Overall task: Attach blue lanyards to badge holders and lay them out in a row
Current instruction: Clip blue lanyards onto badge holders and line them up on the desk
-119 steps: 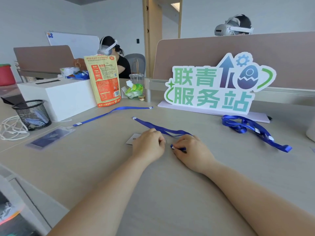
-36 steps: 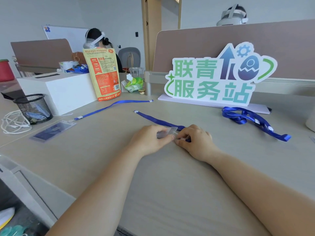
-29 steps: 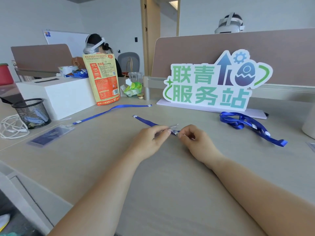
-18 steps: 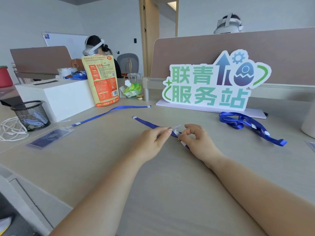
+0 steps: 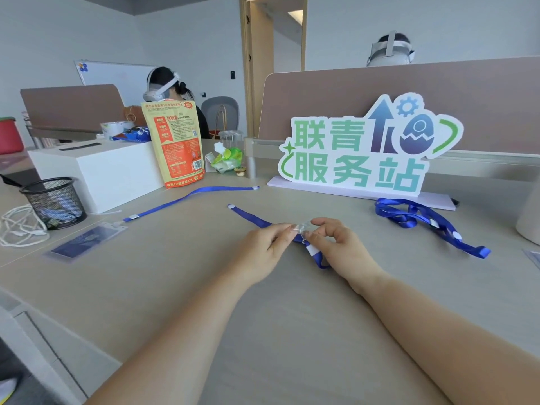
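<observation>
Blue ribbon ran from centre frame up and left: the lanyard [image 5: 251, 217] I was working on, its clip end pinched in my right hand [image 5: 339, 247]. My left hand [image 5: 267, 244] pinched the clear badge holder [image 5: 302, 228] just beside it, fingertips nearly meeting. A finished badge [image 5: 84, 240] with its lanyard lay at the left; spare lanyards [image 5: 423, 220] were heaped at the right, below the sign [image 5: 359, 153]
</observation>
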